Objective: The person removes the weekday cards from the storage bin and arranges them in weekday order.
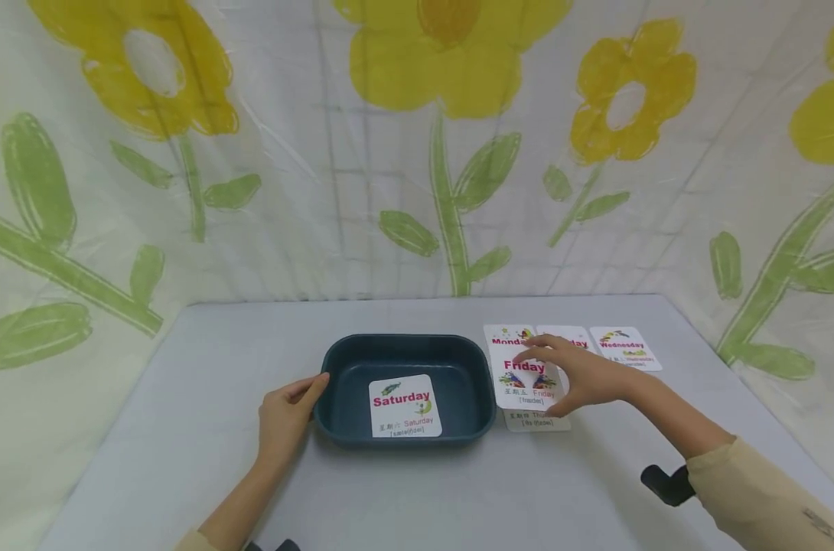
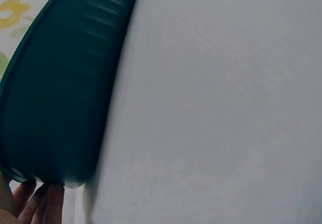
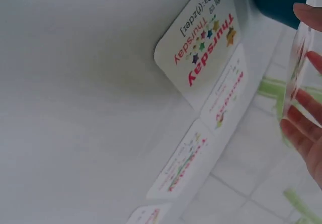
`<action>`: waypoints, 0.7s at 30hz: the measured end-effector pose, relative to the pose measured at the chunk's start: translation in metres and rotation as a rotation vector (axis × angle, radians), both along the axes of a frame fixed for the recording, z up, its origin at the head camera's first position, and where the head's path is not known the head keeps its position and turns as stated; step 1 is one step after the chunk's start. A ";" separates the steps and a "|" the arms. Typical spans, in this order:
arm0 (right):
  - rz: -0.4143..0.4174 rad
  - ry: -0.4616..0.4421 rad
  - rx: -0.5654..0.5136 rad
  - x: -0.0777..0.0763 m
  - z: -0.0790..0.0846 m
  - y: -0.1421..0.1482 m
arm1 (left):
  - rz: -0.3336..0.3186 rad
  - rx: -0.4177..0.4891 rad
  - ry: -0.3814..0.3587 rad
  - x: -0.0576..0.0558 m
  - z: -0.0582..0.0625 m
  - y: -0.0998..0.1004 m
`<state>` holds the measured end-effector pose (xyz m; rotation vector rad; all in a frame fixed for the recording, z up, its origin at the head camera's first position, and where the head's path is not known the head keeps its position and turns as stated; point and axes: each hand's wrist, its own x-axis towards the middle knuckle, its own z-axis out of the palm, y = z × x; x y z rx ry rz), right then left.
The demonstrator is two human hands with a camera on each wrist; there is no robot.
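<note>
My right hand (image 1: 589,373) holds the Friday card (image 1: 523,383) by its edges, raised above the table. In the head view it partly covers the Monday card (image 1: 503,334) and the Thursday card (image 1: 537,425). The right wrist view shows it nearly edge-on, between thumb and fingers. A dark teal rectangular basin (image 1: 403,443) stands at the middle, with the Saturday card (image 1: 405,409) lying inside. At the basin's left end, my left hand (image 1: 286,413) grips the rim, thumb on top and the other fingers against the outer wall (image 2: 55,108).
Behind the right hand, the Tuesday card (image 3: 181,158) and the Wednesday card (image 1: 626,349) lie in a row with Monday. The pale table (image 1: 210,383) ends at the back against a flower-printed curtain (image 1: 286,229).
</note>
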<state>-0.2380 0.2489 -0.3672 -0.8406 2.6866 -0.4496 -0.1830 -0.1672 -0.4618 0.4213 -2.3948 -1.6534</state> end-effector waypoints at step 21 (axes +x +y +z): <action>-0.019 -0.030 -0.009 0.002 -0.012 0.027 | -0.007 -0.008 -0.012 0.000 -0.002 -0.001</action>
